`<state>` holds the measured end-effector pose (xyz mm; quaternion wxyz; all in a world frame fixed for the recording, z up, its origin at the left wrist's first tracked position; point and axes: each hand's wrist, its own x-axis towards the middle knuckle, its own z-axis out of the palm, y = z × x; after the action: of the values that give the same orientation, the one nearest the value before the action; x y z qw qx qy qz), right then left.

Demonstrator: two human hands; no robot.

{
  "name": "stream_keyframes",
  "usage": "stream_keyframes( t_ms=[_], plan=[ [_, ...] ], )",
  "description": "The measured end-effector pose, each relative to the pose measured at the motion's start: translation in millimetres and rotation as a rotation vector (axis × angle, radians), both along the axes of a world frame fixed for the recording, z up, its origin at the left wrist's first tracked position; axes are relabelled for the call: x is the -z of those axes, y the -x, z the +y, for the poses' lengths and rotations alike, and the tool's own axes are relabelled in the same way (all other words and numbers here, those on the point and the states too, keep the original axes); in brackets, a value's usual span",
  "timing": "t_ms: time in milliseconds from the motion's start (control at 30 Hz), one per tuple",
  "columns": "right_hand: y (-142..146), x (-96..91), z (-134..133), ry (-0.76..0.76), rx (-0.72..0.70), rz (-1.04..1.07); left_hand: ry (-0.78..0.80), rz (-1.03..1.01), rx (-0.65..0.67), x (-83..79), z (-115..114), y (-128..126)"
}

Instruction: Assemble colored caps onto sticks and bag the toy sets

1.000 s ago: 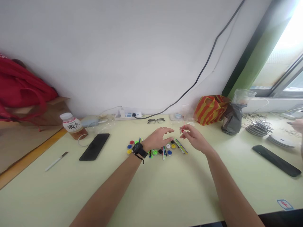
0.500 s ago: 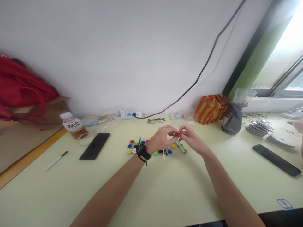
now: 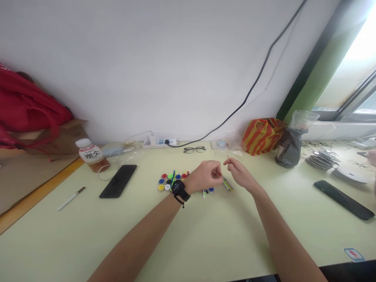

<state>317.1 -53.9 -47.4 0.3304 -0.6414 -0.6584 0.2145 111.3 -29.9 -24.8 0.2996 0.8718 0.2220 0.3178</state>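
Observation:
My left hand (image 3: 205, 176), with a black watch on its wrist, is closed in a pinch just above a cluster of small coloured spools (image 3: 172, 182) and thin coloured sticks (image 3: 226, 183) on the pale yellow table (image 3: 205, 235). My right hand (image 3: 239, 172) is pinched too, a little to the right. A thin red thread (image 3: 223, 166) runs between the two pinches, from the left fingers up to the right fingertips.
A black phone (image 3: 118, 181), a drink bottle (image 3: 91, 155) and a white pen (image 3: 70, 198) lie to the left. Glasses (image 3: 194, 149) and a power strip (image 3: 158, 142) sit by the wall. A striped bag (image 3: 260, 135), a grey bag (image 3: 289, 147), stacked discs (image 3: 321, 160) and another dark phone (image 3: 343, 199) are on the right.
One second ago my right hand alone held a small red piece upright. The hands then met, and now they have drawn slightly apart with the red thread between them.

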Motion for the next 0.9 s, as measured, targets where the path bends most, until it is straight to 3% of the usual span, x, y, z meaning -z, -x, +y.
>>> stream_keyframes(
  t_ms=[133,267,567,900],
  plan=[
    [-19,18.4,7,0.063,0.104,-0.121,-0.045,0.125,0.101,15.0,-6,-6],
    [-21,27.0,4,0.145,0.044,-0.191,-0.142,0.342,0.139,26.5,-6,-7],
    [-9,19.2,1,0.165,-0.14,-0.192,-0.246,0.393,0.075,11.7,14,12],
    [-2,15.5,-1,0.186,-0.173,-0.196,-0.226,0.489,0.003,15.3,21,18]
  ],
)
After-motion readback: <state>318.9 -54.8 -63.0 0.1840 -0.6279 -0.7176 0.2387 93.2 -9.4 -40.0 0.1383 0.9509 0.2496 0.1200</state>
